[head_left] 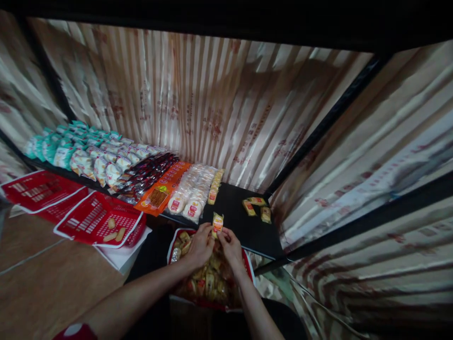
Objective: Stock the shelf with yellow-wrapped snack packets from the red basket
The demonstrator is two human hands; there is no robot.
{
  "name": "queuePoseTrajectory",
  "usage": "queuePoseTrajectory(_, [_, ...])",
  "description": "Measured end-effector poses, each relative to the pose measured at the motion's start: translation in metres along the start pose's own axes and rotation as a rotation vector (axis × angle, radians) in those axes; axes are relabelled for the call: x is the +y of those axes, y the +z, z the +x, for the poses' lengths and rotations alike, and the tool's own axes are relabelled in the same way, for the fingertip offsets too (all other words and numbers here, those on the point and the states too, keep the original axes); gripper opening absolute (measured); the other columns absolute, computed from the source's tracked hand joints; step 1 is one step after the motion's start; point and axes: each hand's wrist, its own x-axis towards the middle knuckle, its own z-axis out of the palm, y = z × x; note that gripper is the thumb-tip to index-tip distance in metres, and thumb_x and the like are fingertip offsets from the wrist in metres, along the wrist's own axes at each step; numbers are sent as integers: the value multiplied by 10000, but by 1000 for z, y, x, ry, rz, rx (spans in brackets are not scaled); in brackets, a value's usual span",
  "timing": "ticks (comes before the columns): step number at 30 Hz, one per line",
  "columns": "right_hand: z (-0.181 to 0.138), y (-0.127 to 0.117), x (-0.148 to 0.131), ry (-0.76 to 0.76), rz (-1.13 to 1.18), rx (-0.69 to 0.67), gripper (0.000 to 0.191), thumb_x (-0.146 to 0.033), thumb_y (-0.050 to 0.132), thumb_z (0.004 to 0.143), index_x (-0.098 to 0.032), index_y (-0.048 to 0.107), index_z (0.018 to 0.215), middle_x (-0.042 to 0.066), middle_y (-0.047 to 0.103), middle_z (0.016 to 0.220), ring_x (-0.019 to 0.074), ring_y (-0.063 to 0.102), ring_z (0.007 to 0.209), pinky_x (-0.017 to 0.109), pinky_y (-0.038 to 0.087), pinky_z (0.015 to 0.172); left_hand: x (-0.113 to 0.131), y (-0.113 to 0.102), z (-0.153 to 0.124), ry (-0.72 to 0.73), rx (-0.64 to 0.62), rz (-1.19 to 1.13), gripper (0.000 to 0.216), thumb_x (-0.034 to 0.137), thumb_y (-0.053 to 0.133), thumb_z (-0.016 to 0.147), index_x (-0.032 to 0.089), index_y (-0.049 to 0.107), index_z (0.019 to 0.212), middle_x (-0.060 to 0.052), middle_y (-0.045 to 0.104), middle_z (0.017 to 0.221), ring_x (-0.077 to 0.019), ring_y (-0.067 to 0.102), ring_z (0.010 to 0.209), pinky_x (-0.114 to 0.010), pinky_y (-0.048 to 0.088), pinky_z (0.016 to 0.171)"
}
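Observation:
Both my hands meet over a red basket (247,267) full of small yellow snack packets (208,281). My left hand (200,245) and my right hand (230,245) pinch one yellow and red packet (217,223) between their fingertips, holding it upright at the front edge of a black shelf (235,222). Three similar yellow packets (256,208) lie loose on the shelf to the right. A short row of the same yellow packets (215,186) stands further back.
Rows of packaged snacks fill the shelf's left: teal packs (53,144), white packs (106,165), dark packs (148,174), an orange pack (161,189), round white cakes (189,193). Empty red baskets (88,217) sit at left on a brown floor. Striped satin cloth (212,104) lines the walls.

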Motion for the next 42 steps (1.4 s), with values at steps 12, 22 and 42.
queuePoseTrajectory(12, [69, 15, 8, -114, -290, 112, 346, -443, 574, 702, -187, 677, 912, 50, 684, 811, 167, 622, 675, 285, 500, 663, -3, 18, 64, -76, 66, -25, 355, 192, 361, 862, 134, 568, 1144, -119, 543, 1276, -180, 477, 1222, -361, 348, 1094])
queuePoseTrajectory(22, [112, 36, 9, -54, -347, 64, 293, -366, 522, 686, -201, 646, 894, 13, 666, 753, 143, 597, 616, 256, 480, 605, -8, 28, 100, -134, 64, -4, 426, 178, 357, 858, 110, 524, 1244, -121, 476, 1380, -198, 419, 1293, -365, 306, 1125])
queuePoseTrajectory(42, [115, 44, 18, -161, -601, -6, 598, -187, 425, 703, -165, 498, 1296, 96, 593, 1007, 208, 585, 890, 309, 486, 810, -24, 42, 107, -176, 7, 27, 438, 187, 332, 872, 44, 519, 1241, -161, 383, 1439, -215, 335, 1352, -390, 258, 1150])
